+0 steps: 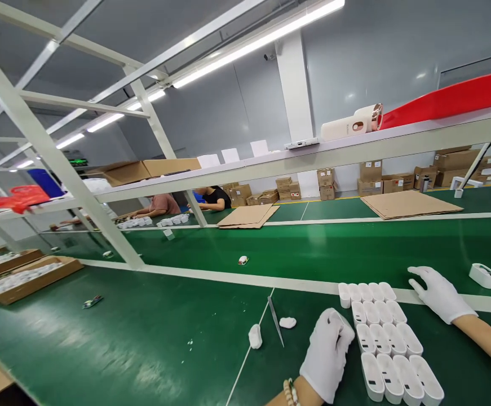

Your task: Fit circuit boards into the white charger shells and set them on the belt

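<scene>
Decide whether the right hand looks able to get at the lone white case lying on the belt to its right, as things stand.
Probably yes. The right hand lies flat and open at the belt's near edge, holding nothing. The case sits just beyond it to the right, with only bare green surface between them.

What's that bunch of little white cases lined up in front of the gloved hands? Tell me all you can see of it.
The block of white cases is a set of small oblong shells, plastic by the look, open side up, packed in four tidy rows on the green table. The rows run away from the person, edges touching. The gloved left hand rests against the block's near left side, seemingly holding one case. The gloved right hand lies flat on the table just beyond it, apart.
</scene>
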`<state>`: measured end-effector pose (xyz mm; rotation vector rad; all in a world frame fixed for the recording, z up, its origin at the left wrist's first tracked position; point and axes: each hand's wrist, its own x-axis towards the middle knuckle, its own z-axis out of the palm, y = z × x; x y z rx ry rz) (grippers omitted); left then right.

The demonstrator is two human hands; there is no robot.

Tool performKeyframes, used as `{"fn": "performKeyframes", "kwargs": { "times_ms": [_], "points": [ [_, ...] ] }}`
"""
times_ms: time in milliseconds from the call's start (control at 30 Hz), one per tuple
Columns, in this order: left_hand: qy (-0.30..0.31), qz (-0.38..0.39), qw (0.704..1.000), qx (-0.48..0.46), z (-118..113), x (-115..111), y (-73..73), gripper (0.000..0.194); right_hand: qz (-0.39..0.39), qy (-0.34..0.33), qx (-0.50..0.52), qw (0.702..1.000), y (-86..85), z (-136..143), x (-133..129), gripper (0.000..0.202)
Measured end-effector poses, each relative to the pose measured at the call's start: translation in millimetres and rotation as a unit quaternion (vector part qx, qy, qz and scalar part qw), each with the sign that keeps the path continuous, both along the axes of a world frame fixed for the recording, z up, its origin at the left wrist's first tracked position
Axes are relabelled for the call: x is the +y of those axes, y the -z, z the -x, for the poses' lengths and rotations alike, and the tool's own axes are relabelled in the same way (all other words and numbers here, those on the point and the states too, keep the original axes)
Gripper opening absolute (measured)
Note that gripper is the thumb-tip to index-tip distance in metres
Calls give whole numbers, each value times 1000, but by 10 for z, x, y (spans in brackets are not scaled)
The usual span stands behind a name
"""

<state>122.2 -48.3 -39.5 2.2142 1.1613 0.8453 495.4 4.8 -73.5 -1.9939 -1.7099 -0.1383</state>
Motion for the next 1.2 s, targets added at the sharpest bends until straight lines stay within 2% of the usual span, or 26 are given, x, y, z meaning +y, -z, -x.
{"fn": "performKeyframes", "kwargs": {
  "times_ms": [67, 267, 467, 633, 800, 967, 1033, 1100, 1200],
  "points": [
    [13, -19, 999, -37, 3, -10, 8, 25, 6, 1, 4, 1000, -14, 15, -13, 53],
    [-24, 3, 997, -79, 12, 1, 44, 17, 13, 5, 21, 1000, -4, 34, -45, 50],
    [-33, 51, 997, -42, 5, -18, -21, 6, 11, 7, 38, 999, 4, 48, -67, 47],
    [-36, 86, 996, 15, 4, 1, 17, 11, 11, 6, 48, 999, -22, 64, -76, 43],
    [-28, 46, 999, 2, -1, 21, 96, 13, 15, 3, 59, 998, -34, 71, -79, 46],
    [-34, 15, 999, -21, -37, 6, 68, 17, 11, 1, 75, 997, -33, 41, -72, 49],
    [-32, 6, 999, -16, -53, -2, 48, 17, 2, 5, 84, 996, -84, 50, -58, 50],
    [-29, 5, 1000, -1, -66, -11, 28, 16, -6, 1, 91, 996, -213, 123, -23, 50],
    [-35, 29, 999, 20, -73, -22, -6, 14, -1, -55, 88, 995, -566, 448, 107, 49]
  ]
}}
